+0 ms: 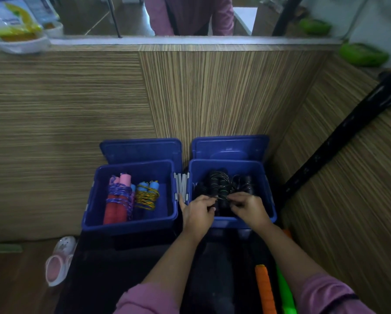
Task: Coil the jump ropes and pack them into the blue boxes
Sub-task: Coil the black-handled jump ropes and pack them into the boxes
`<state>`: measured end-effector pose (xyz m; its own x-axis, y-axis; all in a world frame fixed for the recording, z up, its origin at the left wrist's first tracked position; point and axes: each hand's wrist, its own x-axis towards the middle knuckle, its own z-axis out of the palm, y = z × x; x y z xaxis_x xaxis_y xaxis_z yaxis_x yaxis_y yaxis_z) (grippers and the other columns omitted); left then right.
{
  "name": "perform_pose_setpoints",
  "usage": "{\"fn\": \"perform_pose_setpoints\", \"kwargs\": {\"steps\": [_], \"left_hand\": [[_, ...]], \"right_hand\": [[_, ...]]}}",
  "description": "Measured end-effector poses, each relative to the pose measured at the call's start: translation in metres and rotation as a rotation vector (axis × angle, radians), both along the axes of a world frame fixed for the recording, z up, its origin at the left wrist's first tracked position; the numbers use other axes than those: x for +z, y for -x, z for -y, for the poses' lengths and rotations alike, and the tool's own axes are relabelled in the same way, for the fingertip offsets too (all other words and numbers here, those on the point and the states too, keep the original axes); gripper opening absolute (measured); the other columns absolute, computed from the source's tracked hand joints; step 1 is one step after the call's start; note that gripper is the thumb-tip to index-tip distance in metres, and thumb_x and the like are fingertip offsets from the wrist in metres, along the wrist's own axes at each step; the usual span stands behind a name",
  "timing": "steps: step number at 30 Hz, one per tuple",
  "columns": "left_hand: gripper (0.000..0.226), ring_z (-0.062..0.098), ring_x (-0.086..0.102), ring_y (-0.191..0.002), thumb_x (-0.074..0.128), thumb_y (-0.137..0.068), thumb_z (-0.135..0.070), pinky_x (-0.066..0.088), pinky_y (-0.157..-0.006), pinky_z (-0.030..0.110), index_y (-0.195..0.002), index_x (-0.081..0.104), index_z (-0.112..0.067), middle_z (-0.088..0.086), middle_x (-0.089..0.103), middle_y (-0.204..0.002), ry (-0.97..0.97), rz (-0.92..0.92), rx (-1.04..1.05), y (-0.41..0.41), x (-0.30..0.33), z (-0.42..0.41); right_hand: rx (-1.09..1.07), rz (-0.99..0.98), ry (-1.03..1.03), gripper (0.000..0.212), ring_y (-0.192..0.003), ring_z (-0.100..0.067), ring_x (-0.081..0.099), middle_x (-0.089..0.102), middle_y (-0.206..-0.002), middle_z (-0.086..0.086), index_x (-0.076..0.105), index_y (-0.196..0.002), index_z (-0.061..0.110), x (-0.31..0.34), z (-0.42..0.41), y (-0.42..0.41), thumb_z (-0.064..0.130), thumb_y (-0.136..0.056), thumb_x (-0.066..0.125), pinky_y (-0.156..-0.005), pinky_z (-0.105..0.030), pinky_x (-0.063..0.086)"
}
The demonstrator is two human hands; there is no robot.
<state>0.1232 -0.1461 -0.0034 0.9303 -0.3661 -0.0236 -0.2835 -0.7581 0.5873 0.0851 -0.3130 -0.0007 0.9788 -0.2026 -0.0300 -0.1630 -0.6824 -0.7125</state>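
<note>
Two blue boxes stand side by side against a wooden panel, lids leaning behind them. The left blue box [92, 214] holds a coiled rope with pink and red handles [118, 200] and a coiled yellow rope with light blue handles [147, 194]. The right blue box [270, 200] holds several coiled black jump ropes [224, 182]. My left hand [197, 213] and my right hand [248, 208] reach over the box's near rim, and both pinch a black rope bundle [221, 203] at its front.
White slats [182, 185] stick up between the boxes. An orange handle [265, 288] and a green one [284, 291] lie near my right arm. A pink and white shoe [59, 260] sits on the floor at left. A black bar [348, 134] slants at right.
</note>
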Motion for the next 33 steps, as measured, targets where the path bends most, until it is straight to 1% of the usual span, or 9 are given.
{"fn": "perform_pose_setpoints", "kwargs": {"steps": [4,8,11,13,16,23,26,29,33], "left_hand": [[0.029,-0.002,0.055,-0.11,0.059,-0.091,-0.024,-0.025,-0.11,0.035,-0.118,0.066,-0.033,-0.019,0.062,-0.115,0.048,-0.028,0.005,-0.001,0.0,0.001],[0.027,-0.005,0.055,-0.107,0.061,-0.091,-0.025,-0.026,-0.11,0.034,-0.115,0.067,-0.035,-0.021,0.062,-0.113,0.067,-0.053,0.009,-0.002,0.002,0.001],[0.015,-0.002,0.058,-0.095,0.064,-0.086,-0.021,-0.019,-0.116,0.041,-0.094,0.071,-0.031,-0.019,0.063,-0.095,0.073,-0.045,0.038,-0.003,0.0,0.002],[0.012,0.003,0.057,-0.085,0.066,-0.081,-0.016,-0.004,-0.119,0.046,-0.079,0.065,-0.028,-0.016,0.053,-0.081,0.086,-0.028,0.068,-0.004,-0.003,0.002],[0.014,0.008,0.056,-0.088,0.066,-0.078,-0.014,0.009,-0.118,0.043,-0.085,0.059,-0.024,-0.013,0.05,-0.086,0.085,-0.002,0.076,-0.004,-0.007,0.0],[0.008,0.013,0.055,-0.091,0.06,-0.084,-0.014,0.01,-0.119,0.039,-0.086,0.055,-0.02,-0.009,0.049,-0.088,0.09,0.001,0.047,0.0,-0.005,-0.004],[0.005,0.017,0.053,-0.089,0.059,-0.084,-0.009,0.017,-0.117,0.044,-0.086,0.059,-0.013,-0.006,0.048,-0.087,0.119,0.003,0.051,0.001,-0.006,-0.007],[0.003,0.021,0.047,-0.091,0.059,-0.085,-0.007,0.035,-0.104,0.046,-0.086,0.058,-0.01,-0.003,0.046,-0.088,0.131,-0.002,0.07,0.006,-0.006,-0.01],[0.014,0.029,0.055,-0.096,0.056,-0.084,-0.02,0.03,-0.11,0.057,-0.094,0.062,-0.011,0.004,0.053,-0.096,0.137,0.146,0.146,0.023,-0.008,-0.007]], "right_hand": [[-0.008,0.038,0.08,0.024,-0.099,-0.017,0.063,0.068,-0.107,-0.01,0.072,-0.104,0.002,0.0,0.008,-0.009,-0.005,-0.081,0.066,-0.095,-0.016,0.042],[-0.052,0.045,0.183,0.022,-0.097,-0.023,0.063,0.069,-0.104,-0.014,0.072,-0.102,0.001,-0.003,0.009,-0.022,-0.005,-0.083,0.064,-0.089,-0.015,0.039],[0.005,-0.109,0.25,0.019,-0.096,-0.026,0.063,0.069,-0.101,-0.015,0.074,-0.1,0.004,-0.012,0.008,-0.026,0.001,-0.087,0.061,-0.086,-0.021,0.044],[0.069,-0.227,0.245,0.019,-0.096,-0.024,0.065,0.072,-0.099,-0.012,0.075,-0.098,0.007,-0.014,0.008,-0.026,0.003,-0.086,0.061,-0.087,-0.025,0.047],[0.132,-0.298,0.215,0.026,-0.099,-0.02,0.066,0.073,-0.102,-0.009,0.074,-0.102,0.009,-0.01,0.01,-0.025,0.0,-0.086,0.057,-0.087,-0.019,0.047],[0.051,-0.278,0.116,0.023,-0.104,-0.02,0.063,0.071,-0.107,-0.012,0.07,-0.111,0.005,-0.002,0.008,-0.016,0.006,-0.09,0.059,-0.08,-0.012,0.04],[0.025,-0.249,0.109,0.024,-0.105,-0.021,0.063,0.07,-0.109,-0.013,0.069,-0.111,0.004,0.0,0.007,-0.013,0.006,-0.089,0.06,-0.083,-0.013,0.041],[0.007,-0.2,0.095,0.025,-0.105,-0.02,0.064,0.07,-0.11,-0.012,0.07,-0.111,0.004,0.003,0.005,-0.006,0.004,-0.089,0.059,-0.084,-0.01,0.039],[-0.037,-0.038,0.084,0.027,-0.102,-0.018,0.062,0.068,-0.113,-0.01,0.069,-0.113,0.004,0.008,0.007,0.014,0.001,-0.088,0.059,-0.087,-0.009,0.037]]}}
